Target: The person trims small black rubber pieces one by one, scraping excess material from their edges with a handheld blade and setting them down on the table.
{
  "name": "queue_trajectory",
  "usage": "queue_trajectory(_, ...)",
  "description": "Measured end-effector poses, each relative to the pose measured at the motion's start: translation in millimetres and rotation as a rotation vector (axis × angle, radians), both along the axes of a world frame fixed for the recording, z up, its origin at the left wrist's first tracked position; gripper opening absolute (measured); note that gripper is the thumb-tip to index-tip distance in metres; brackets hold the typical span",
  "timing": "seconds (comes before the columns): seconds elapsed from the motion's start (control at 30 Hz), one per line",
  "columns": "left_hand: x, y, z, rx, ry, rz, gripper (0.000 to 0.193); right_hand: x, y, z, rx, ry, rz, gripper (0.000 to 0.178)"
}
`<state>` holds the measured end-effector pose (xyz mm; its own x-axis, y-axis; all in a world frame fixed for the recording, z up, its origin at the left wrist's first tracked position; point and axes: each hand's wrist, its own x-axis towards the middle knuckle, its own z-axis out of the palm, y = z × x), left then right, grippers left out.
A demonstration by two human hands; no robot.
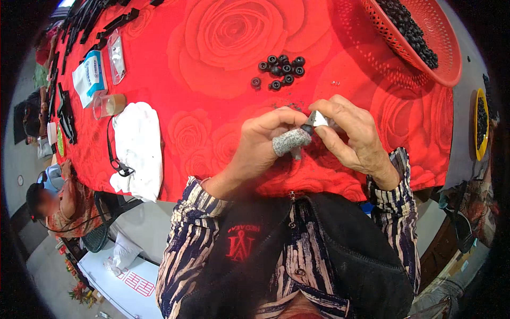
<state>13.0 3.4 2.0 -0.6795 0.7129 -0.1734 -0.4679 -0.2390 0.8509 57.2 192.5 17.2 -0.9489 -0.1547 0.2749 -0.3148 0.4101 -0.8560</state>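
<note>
My left hand (pixel 254 139) pinches a small black round part (pixel 307 129) between its fingers, with a grey speckled finger sleeve (pixel 291 142) on one of them. Against that part, my right hand (pixel 355 130) grips a small shiny metal blade (pixel 317 119) between thumb and forefinger. The fingers cover much of both pieces, so the exact contact is hidden. Just beyond my hands lie dark scraps (pixel 298 104) on the red rose-patterned cloth (pixel 212 101). Farther out sits a loose group of similar black round parts (pixel 287 69).
A red plastic basket (pixel 449 80) full of small black parts stands at the far right, a yellow tray (pixel 479 151) beyond it. To my left are a white cloth (pixel 139 149), a plastic cup (pixel 110 106), a packet (pixel 90 74) and black strips (pixel 66 109). Another person (pixel 69 207) sits at far left.
</note>
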Motion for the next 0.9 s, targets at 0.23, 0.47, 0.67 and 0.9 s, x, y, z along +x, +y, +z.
queue_trajectory(0.23, 2.9, -1.8, 0.3, 0.0, -0.067, 0.027, 0.02, 1.3, 0.8, -2.7, 0.007, -0.012, 0.031, 0.026)
queue_trajectory(0.47, 2.3, 0.7, 0.2, 0.019, -0.116, 0.02, 0.02, -1.3, 4.3, -5.0, -0.007, 0.0, 0.076, 0.025)
queue_trajectory(0.67, 5.5, -1.6, -0.5, -0.027, -0.17, 0.033, 0.021, -1.2, 3.7, -4.8, -0.022, -0.025, 0.087, 0.023)
queue_trajectory(0.9, 7.5, -2.0, -2.1, -0.053, -0.178, 0.03, 0.021, -1.6, 3.9, -9.0, 0.002, 0.024, 0.092, 0.025)
